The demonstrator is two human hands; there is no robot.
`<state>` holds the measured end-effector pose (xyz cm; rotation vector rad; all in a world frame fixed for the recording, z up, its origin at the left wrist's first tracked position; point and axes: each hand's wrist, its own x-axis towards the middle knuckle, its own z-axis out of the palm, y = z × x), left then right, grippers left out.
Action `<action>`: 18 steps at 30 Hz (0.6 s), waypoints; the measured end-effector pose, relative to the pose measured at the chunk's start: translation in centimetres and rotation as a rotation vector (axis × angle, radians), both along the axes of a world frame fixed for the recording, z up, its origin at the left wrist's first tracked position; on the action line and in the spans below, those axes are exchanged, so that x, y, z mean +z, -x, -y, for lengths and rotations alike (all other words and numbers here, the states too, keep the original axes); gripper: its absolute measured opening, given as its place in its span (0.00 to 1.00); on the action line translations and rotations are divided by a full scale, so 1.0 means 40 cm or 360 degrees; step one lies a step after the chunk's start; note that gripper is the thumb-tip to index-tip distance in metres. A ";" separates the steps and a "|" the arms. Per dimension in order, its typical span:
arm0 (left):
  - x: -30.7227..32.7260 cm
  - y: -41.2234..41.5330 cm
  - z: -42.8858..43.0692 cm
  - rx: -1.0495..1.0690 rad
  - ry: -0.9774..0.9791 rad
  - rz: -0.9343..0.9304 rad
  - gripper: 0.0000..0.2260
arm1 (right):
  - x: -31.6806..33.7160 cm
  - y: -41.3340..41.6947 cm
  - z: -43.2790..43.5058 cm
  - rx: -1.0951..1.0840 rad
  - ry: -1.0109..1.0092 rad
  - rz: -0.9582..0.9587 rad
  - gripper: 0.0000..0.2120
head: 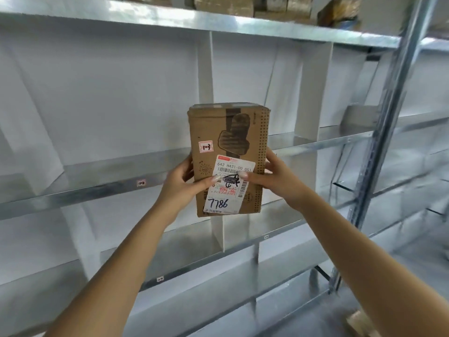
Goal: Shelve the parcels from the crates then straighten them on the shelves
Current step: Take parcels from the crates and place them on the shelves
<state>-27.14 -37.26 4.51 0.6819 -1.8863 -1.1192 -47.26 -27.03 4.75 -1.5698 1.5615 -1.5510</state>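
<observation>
A tall brown cardboard parcel (228, 142) with a white shipping label marked "7786" is held upright in front of the middle metal shelf (97, 188). My left hand (182, 183) grips its left edge with the thumb across the label. My right hand (274, 176) grips its right edge, thumb also on the label. The parcel's lower part hangs in front of the shelf edge; whether it touches the shelf cannot be told.
White dividers (313, 93) split the shelves into bays. Several brown parcels (223, 4) sit on the top shelf. A grey parcel (357, 117) lies on the middle shelf at right. A steel upright (388, 117) frames the right side. Another cardboard piece (359, 322) shows at bottom right.
</observation>
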 end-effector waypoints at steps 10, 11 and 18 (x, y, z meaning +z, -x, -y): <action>0.043 0.284 0.053 0.0191 0.0325 0.0163 0.35 | 0.002 0.267 0.091 -0.0090 0.0061 -0.0141 0.45; 0.048 0.313 0.063 0.0244 0.0325 0.0154 0.34 | 0.004 0.302 0.119 -0.0114 0.0045 -0.0131 0.46; 0.063 0.523 0.186 0.0589 0.0209 0.0164 0.26 | 0.027 0.524 0.326 0.0018 -0.0078 -0.0048 0.37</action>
